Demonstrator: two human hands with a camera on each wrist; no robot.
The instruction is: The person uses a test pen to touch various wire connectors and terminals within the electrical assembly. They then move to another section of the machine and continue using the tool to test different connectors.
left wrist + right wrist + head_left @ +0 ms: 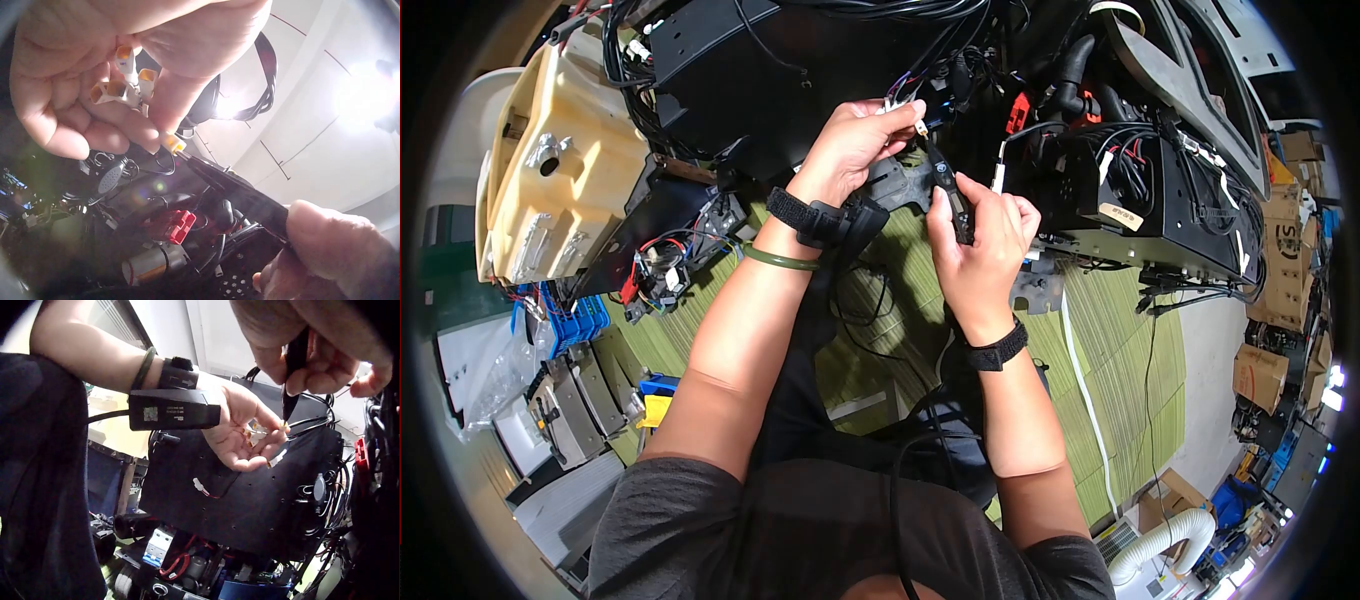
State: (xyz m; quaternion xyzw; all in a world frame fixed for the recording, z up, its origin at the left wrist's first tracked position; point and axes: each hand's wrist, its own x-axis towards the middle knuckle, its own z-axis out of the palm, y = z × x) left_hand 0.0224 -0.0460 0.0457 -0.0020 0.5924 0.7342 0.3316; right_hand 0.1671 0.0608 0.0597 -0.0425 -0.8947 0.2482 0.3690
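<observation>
My left hand (850, 147) pinches a small white connector (174, 144) with a yellow inside between thumb and fingertip. Several similar white connectors (127, 67) lie against the fingers and palm of that hand in the left wrist view. My right hand (988, 240) grips a slim black pointed tool (240, 195), with thumb and fingers round its body. Its thin metal tip meets the open end of the pinched connector. In the right wrist view the tool (294, 375) points down at the left fingertips, and wires run behind them.
A black metal panel (740, 85) stands behind my left hand. On the right sits a black box (1145, 215) topped with bundled cables. A red connector (1018, 112) is between them. A yellowish plastic tank (585, 150) stands at the left, over green flooring (1125, 370).
</observation>
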